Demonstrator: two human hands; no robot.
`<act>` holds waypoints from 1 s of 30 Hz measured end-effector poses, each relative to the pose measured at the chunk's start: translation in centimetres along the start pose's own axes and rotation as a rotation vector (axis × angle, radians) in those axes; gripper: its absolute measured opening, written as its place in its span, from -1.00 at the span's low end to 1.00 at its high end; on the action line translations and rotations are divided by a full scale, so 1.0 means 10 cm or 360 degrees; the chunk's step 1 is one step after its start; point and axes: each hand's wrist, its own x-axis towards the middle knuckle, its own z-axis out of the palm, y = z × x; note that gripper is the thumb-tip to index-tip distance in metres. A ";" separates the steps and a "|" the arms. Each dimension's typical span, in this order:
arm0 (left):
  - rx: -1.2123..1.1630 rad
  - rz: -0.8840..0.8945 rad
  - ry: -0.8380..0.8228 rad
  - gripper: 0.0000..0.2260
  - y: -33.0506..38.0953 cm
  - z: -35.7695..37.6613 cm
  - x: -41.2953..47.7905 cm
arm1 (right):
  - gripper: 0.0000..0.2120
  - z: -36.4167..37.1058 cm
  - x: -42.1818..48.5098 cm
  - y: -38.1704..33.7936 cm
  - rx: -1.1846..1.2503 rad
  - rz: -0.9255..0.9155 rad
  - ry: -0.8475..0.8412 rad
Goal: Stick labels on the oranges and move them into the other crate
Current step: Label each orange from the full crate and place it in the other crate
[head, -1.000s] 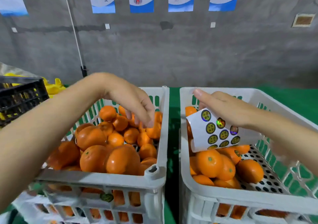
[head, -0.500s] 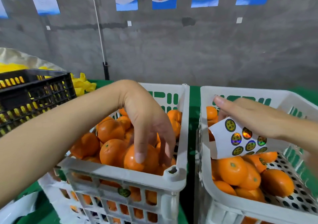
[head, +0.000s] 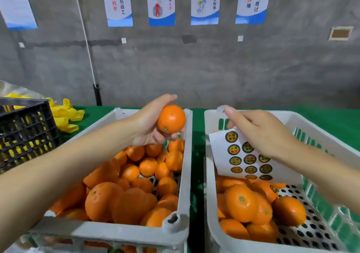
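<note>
Head view: the left hand [head: 148, 128], at frame centre, grips one round, glossy orange fruit [head: 171, 119] in curled fingers, thumb on top, green stem button facing the camera. It is held above the far right corner of the left white perforated plastic crate [head: 187, 155], which is heaped with more oranges than can be counted. The right hand [head: 261, 134], right of centre, holds one white label sheet [head: 241, 155] under curled fingers, forefinger extended. Eleven round dark labels are visible on the sheet, above the second white crate [head: 209, 184] and its partial layer of oranges.
</note>
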 end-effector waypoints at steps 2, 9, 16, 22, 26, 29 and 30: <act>-0.0038 0.0025 -0.0038 -0.36 -0.06 0.11 0.00 | -0.41 0.00 0.02 0.02 -0.0031 0.0017 0.0118; 0.0346 0.0574 -0.0145 -0.32 -0.33 0.32 0.05 | -0.70 0.02 -0.01 -0.03 -0.0175 -0.0108 0.0281; 0.0949 0.1173 -0.0044 -0.41 -0.51 0.35 0.11 | -0.79 0.00 -0.09 -0.17 -0.0181 -0.0565 0.0492; 0.0913 0.1145 0.0042 -0.40 -0.54 0.41 0.07 | -0.84 -0.01 -0.13 -0.23 -0.0239 -0.0837 0.0627; 0.0791 0.1121 0.0146 -0.38 -0.58 0.47 0.07 | -0.85 0.02 -0.15 -0.26 -0.0207 -0.0830 0.0535; 0.0721 0.1174 0.0102 -0.37 -0.61 0.50 0.07 | -0.85 0.04 -0.16 -0.27 -0.0234 -0.0850 0.0430; 0.0724 0.1186 0.0090 -0.37 -0.61 0.50 0.07 | -0.85 0.05 -0.15 -0.27 -0.0234 -0.0861 0.0401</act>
